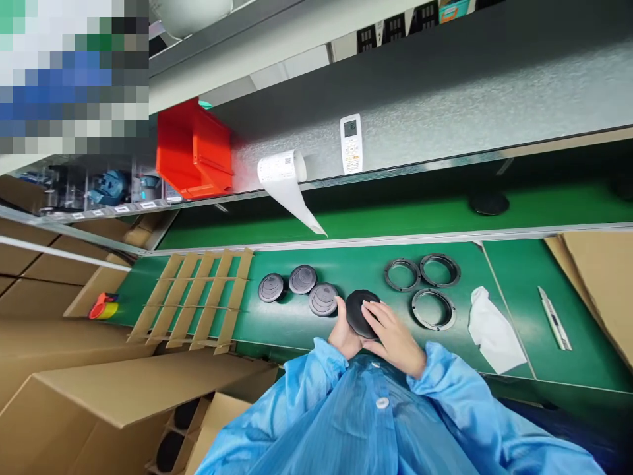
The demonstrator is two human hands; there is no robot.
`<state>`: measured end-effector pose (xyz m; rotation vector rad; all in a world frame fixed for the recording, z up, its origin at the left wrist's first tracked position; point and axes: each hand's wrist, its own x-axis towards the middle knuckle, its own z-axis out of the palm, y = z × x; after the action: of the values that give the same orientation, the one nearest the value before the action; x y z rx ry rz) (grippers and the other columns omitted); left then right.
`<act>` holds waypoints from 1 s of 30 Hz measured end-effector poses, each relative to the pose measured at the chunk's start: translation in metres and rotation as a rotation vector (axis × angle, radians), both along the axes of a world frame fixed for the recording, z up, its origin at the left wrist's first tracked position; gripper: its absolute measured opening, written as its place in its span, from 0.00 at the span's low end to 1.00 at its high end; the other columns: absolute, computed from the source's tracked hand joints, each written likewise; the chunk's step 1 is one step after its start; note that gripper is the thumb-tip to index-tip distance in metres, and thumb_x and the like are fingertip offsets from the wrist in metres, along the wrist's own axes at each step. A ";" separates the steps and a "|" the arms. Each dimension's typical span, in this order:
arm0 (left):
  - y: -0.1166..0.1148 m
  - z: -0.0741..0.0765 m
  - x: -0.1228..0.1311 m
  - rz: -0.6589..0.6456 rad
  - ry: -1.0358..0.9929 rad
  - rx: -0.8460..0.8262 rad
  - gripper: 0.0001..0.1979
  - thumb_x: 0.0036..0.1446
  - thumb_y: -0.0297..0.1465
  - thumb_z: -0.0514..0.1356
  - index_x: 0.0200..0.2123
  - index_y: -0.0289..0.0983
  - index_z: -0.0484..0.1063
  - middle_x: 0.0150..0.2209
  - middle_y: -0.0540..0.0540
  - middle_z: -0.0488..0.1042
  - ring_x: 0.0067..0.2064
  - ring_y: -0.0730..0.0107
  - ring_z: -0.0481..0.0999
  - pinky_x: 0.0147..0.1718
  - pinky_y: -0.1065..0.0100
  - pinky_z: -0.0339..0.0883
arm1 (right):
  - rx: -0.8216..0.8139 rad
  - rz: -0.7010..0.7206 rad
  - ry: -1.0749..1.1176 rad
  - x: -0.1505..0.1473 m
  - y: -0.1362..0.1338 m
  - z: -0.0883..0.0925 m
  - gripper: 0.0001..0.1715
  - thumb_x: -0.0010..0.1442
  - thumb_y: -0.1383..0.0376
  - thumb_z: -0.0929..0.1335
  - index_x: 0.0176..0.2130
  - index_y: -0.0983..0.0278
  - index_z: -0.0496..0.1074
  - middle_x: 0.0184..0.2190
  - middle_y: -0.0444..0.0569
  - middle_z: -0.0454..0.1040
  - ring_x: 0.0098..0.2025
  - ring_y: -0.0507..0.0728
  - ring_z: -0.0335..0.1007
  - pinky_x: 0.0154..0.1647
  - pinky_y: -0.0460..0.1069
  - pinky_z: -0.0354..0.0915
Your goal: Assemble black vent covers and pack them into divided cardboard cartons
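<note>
1. Near the front edge of the green bench (356,260), a black disc (354,311) is being held between both hands.
2. The disc's left and lower edge is being gripped by the left hand (345,338), its thumb standing up at the side and its other fingers partly hidden beneath.
3. The disc's top is being touched by the right hand (394,336), its fingers laid across it; whether it is also being gripped there cannot be told.
4. Just to the left, three grey vents (302,279) are being borne by the bench.
5. To the right, three dark rings (451,310) are lying clustered, with a white cloth (494,332) farther right.
</note>
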<state>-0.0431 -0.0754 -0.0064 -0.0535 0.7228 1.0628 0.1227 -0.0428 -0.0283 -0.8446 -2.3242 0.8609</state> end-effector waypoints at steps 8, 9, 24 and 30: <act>0.022 -0.004 0.017 -0.177 0.123 -0.075 0.46 0.56 0.64 0.46 0.70 0.44 0.50 0.66 0.36 0.62 0.66 0.47 0.63 0.62 0.46 0.60 | -0.232 -0.033 -0.191 0.008 0.053 -0.025 0.72 0.44 0.48 0.76 0.73 0.62 0.39 0.67 0.64 0.50 0.67 0.72 0.50 0.64 0.64 0.56; 0.023 -0.005 0.013 -0.191 0.168 -0.099 0.46 0.55 0.64 0.46 0.71 0.47 0.47 0.67 0.37 0.59 0.66 0.47 0.62 0.61 0.44 0.60 | -0.170 -0.125 -0.231 0.012 0.069 -0.029 0.71 0.43 0.48 0.76 0.73 0.64 0.41 0.66 0.65 0.51 0.65 0.73 0.52 0.64 0.65 0.55; -0.030 -0.036 -0.094 -0.071 0.349 -0.376 0.24 0.63 0.41 0.58 0.56 0.32 0.67 0.59 0.33 0.69 0.56 0.57 0.74 0.60 0.58 0.63 | 0.277 -0.324 -0.535 -0.043 0.105 -0.097 0.55 0.61 0.42 0.62 0.70 0.76 0.46 0.70 0.71 0.48 0.71 0.73 0.40 0.69 0.70 0.36; -0.037 -0.040 -0.110 -0.036 0.490 -0.381 0.16 0.55 0.38 0.65 0.44 0.35 0.73 0.44 0.40 0.77 0.43 0.64 0.78 0.54 0.60 0.67 | 0.125 -0.388 -0.320 -0.085 0.110 -0.058 0.45 0.68 0.51 0.58 0.73 0.70 0.39 0.72 0.62 0.43 0.73 0.70 0.36 0.71 0.70 0.33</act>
<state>-0.1527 -0.1128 -0.0462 -0.1084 1.3608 0.8971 0.0382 0.0674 -0.0861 -1.4018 -2.3259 0.4348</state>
